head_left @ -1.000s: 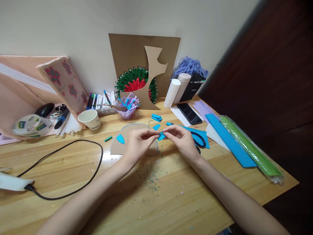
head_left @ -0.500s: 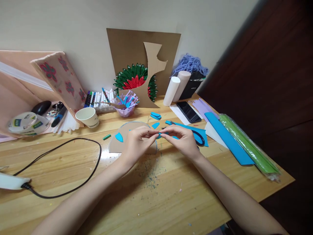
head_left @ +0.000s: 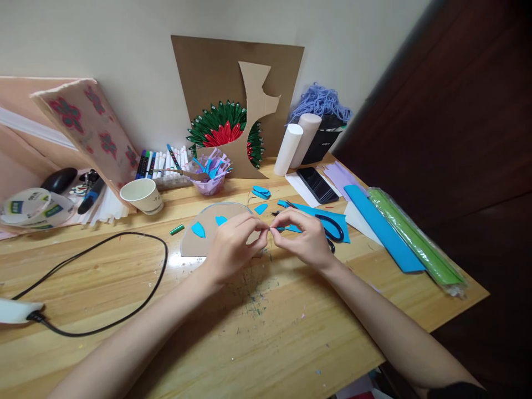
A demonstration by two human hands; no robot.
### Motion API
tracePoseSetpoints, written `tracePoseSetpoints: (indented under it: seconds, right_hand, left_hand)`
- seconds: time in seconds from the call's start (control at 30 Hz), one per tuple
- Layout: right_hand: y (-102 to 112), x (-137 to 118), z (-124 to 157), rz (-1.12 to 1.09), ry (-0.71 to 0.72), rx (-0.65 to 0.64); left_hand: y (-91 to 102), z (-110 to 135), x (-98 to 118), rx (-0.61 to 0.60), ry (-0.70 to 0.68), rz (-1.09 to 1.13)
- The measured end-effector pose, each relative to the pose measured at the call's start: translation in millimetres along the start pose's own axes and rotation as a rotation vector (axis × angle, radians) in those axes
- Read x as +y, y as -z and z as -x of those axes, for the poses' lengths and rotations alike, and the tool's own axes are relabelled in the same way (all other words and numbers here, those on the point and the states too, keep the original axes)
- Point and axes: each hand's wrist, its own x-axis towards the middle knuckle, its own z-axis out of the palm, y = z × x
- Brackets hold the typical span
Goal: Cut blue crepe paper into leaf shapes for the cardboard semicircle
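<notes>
My left hand (head_left: pixel 233 245) and my right hand (head_left: pixel 302 237) meet fingertip to fingertip above the wooden table (head_left: pixel 257 332). Both pinch a small blue paper piece that is almost hidden between the fingers. Under and behind my left hand lies a half-round cardboard piece (head_left: pixel 210 235) with two blue petal shapes (head_left: pixel 198 229) stuck on it. More blue cut pieces (head_left: pixel 261 193) lie just beyond. Black-handled scissors (head_left: pixel 332 227) rest on a blue paper sheet (head_left: pixel 310 213) beside my right hand.
A paper cup (head_left: pixel 142 195), marker pens (head_left: pixel 162 163), a purple fringed cup (head_left: pixel 209 176), a cardboard panel with a red-green paper flower (head_left: pixel 222 130), white rolls (head_left: pixel 293 147), a phone (head_left: pixel 319 184), blue and green paper rolls (head_left: pixel 411 238), a black cable (head_left: pixel 103 282), tape (head_left: pixel 31 206).
The blue piece, open between my fingertips a second ago, is now folded or pressed small and nearly hidden. My hands have drawn slightly closer together; the view has tilted a little.
</notes>
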Motion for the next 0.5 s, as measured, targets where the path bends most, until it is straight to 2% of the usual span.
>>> tracePoseSetpoints:
  seconds: [0.37, 0.5]
  right_hand:
    - [14, 9, -5, 0.038, 0.011, -0.015]
    - [13, 9, -5, 0.022, 0.068, -0.074]
  left_hand:
    - [2.3, 0, -4, -0.044, 0.226, 0.151]
    - [0.8, 1, -3, -0.083, 0.290, 0.251]
